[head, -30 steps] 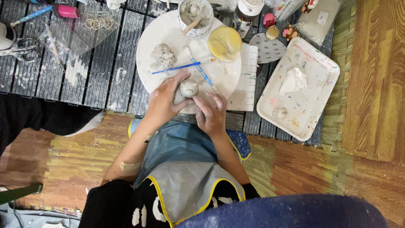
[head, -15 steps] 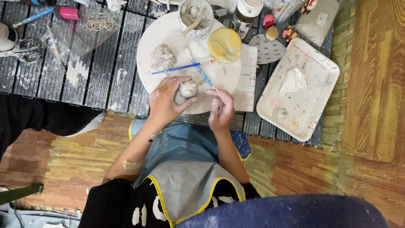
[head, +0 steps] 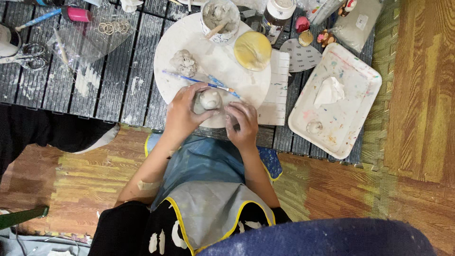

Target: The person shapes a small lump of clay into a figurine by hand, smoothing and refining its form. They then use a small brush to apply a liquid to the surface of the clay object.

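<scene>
A small grey clay ball [head: 209,99] rests at the near edge of a round white board [head: 189,33]. My left hand [head: 182,114] wraps around the ball's left side and holds it. Just right of the ball is my right hand [head: 242,124], clay-smeared, its fingers loosely curled and empty. A blue-handled brush [head: 189,79] lies across the board beyond the ball. A rough lump of grey clay [head: 184,62] sits further back on the board.
A cup of clay slurry with a stick [head: 219,15] and a yellow sponge [head: 252,50] sit at the board's far side. A paint-stained white tray [head: 358,78] with a crumpled tissue lies to the right. Scissors [head: 21,56], a pink tube [head: 78,14] and a plastic sheet lie at the left.
My right hand came off the clay ball, drew back toward me, and has now returned close beside it. The left hand has stayed on the ball.
</scene>
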